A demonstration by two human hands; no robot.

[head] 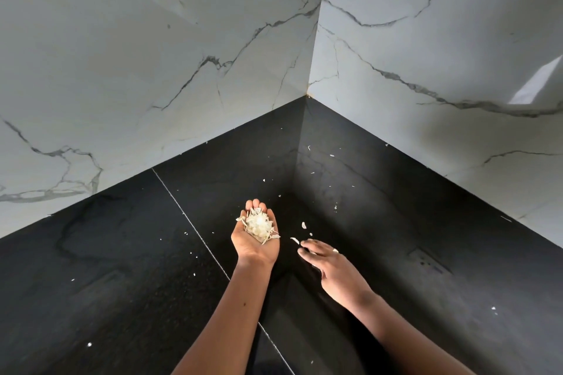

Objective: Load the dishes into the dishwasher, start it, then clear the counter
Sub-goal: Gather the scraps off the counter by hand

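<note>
My left hand (250, 248) is held palm up just above the black counter (128, 253). It is cupped loosely and carries a small pile of pale, flaky scraps (259, 225). My right hand (333, 268) lies palm down to the right of it, with its fingertips on the counter. They touch the surface beside a loose pale scrap (295, 240), and another flake (303, 225) lies a little farther back. Small white bits are scattered over the counter towards the corner. No dishes or dishwasher are in view.
The counter runs into an inner corner (306, 97) between two grey marble-patterned walls (152, 55). A thin seam (189, 219) crosses the counter diagonally and passes under my left forearm. More specks lie at the front left and far right.
</note>
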